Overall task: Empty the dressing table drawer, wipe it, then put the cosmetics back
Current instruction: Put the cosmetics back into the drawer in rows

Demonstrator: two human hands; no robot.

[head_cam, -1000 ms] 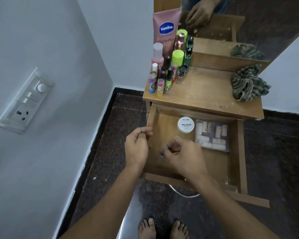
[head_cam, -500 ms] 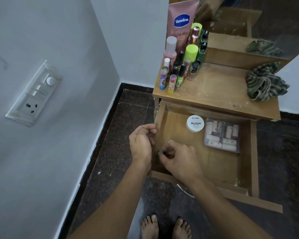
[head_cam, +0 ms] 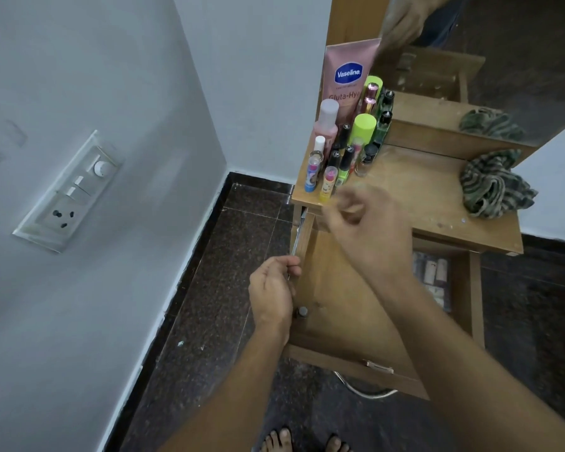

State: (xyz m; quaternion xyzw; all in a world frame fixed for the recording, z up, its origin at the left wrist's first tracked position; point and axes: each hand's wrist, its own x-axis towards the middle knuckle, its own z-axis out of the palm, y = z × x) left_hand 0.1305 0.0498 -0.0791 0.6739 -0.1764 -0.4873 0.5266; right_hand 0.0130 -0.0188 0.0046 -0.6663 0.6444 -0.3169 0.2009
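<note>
Drawer [head_cam: 333,298] of the dressing table stood pulled well out under the table top [head_cam: 421,194], and it was not yet empty, so clearing it out looked to be the step in hand. A striped cloth [head_cam: 494,187] lay bunched at the right edge of the table top, well apart from the cosmetics [head_cam: 340,148], which stood packed upright in its back left corner and down toward the front edge. A clear box [head_cam: 433,275] of small tubes lay at the right side of the drawer, partly hidden behind the right forearm. The right hand [head_cam: 362,223] hung blurred over the front edge of the table top, just beside the nearest of the cosmetics, fingers curled; whether they pinched anything could not be told. The left hand [head_cam: 273,288] sat at the drawer's left wall, fingers curled too, and whether it gripped the rim or some thin thing was unclear. A small grey-topped thing [head_cam: 303,310] stood in the drawer against the left wall, just beside that hand. To do this well, anything carried should go down upright on bare wood clear of the front row, gently enough not to topple those narrow tubes; the grey-topped thing and the box should follow.
</note>
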